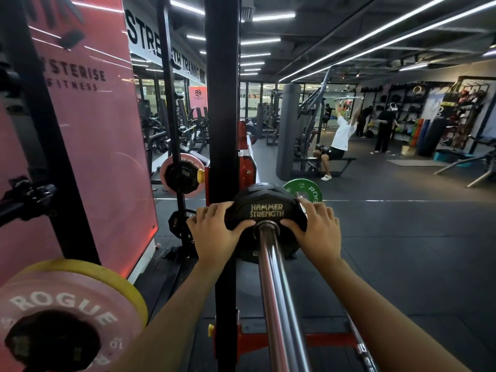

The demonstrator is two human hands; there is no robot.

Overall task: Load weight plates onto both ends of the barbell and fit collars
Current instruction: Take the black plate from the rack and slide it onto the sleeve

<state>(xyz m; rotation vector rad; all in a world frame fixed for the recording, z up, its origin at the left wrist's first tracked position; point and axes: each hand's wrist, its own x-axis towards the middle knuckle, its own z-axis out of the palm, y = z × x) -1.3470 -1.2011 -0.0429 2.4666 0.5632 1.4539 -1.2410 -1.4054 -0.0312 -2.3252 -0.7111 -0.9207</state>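
Observation:
A black Hammer Strength weight plate point(265, 202) sits on the chrome barbell sleeve point(276, 291), which runs from the bottom of the view up to the plate's hole. My left hand point(214, 232) grips the plate's left edge, thumb across its face. My right hand point(316, 229) grips the right edge the same way. Behind the black plate a green Rogue plate point(308, 190) shows. No collar is visible on the sleeve.
A black rack upright point(222, 103) stands just left of the sleeve. Pink and yellow Rogue plates point(67, 312) are stored at lower left, more plates point(182, 173) on pegs behind. Several people and machines stand on the dark floor at the right.

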